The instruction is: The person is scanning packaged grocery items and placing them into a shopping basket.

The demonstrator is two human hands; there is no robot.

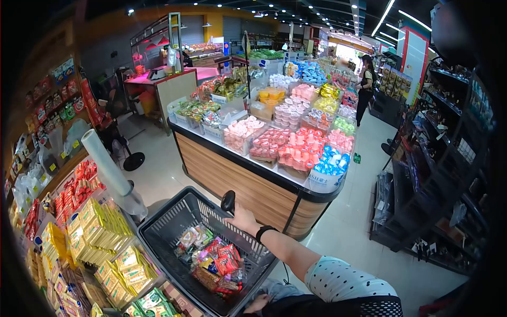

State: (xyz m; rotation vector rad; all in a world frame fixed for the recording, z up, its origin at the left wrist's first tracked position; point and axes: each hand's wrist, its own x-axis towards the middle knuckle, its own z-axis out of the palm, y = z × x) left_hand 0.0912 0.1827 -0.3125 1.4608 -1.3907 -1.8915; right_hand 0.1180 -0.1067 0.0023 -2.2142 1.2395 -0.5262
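Observation:
My right hand (243, 218), below a black wristband and a white sleeve with black dots, is closed around the black handle (228, 202) at the far side of a dark shopping basket (158, 224). Inside the basket lie several wrapped snacks, among them a red packet (227, 259) and a clear pack with green and white print (194, 237). At the bottom edge, beside the basket's near corner, shows a small patch of skin; whether it is my left hand or a foot I cannot make out.
Ahead stands a wood-panelled display counter (248, 179) heaped with jelly cups and wrapped sweets. Packaged biscuits (97, 230) and a plastic bag roll (105, 161) line the left. Dark shelves (428, 174) run along the right, past a tiled aisle (338, 232). A person (364, 90) stands farther off.

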